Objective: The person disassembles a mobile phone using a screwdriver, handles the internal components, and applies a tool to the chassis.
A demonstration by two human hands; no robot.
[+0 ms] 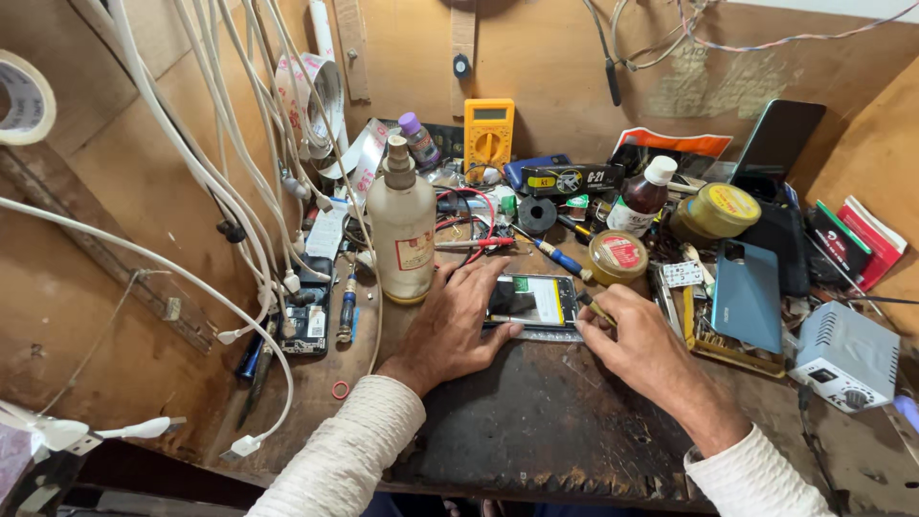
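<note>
An opened phone point(536, 302) with its back off, showing a battery and a board, lies flat on the dark wooden bench. My left hand point(459, 321) rests on its left end, fingers spread and pressing it down. My right hand point(632, 335) sits at the phone's right end and pinches a thin tool point(595, 308) whose tip touches the phone's edge.
A tall cloudy bottle point(402, 225) stands just left of my left hand. Behind are a yellow multimeter point(488, 134), a brown bottle point(643, 196), round tins point(617, 257), screwdrivers and another phone point(747, 292). White cables point(239, 172) hang at left. A grey power unit point(847, 356) sits at right.
</note>
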